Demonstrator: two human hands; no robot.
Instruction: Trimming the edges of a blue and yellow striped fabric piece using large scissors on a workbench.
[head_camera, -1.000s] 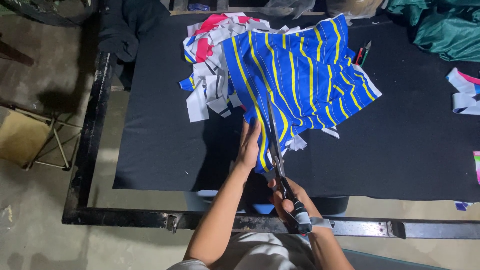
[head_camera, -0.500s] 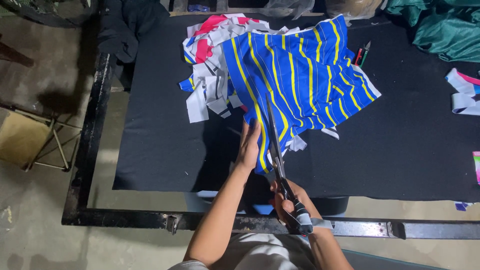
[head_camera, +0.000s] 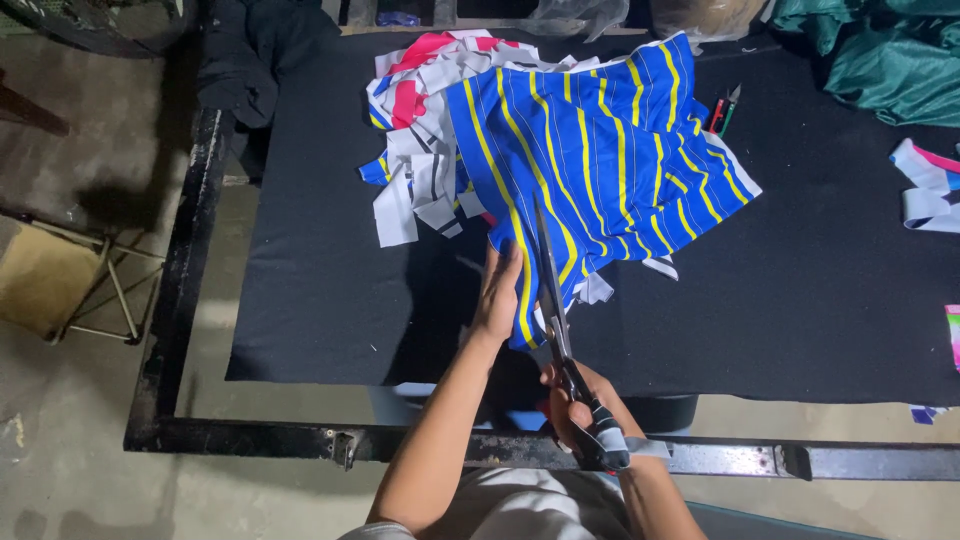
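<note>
Right hand (head_camera: 585, 415): fingers closed around the handles of long scissors (head_camera: 555, 300), blades slightly parted and entering the near edge of a blue fabric with yellow stripes (head_camera: 600, 170). Left hand (head_camera: 500, 290): fingers flat and extended, pressing the fabric's edge just left of the blades, gripping nothing. Fabric lies on the black-covered bench (head_camera: 330, 290), beyond both hands. White, red and blue offcuts (head_camera: 420, 150) are heaped beyond the left fingers.
</note>
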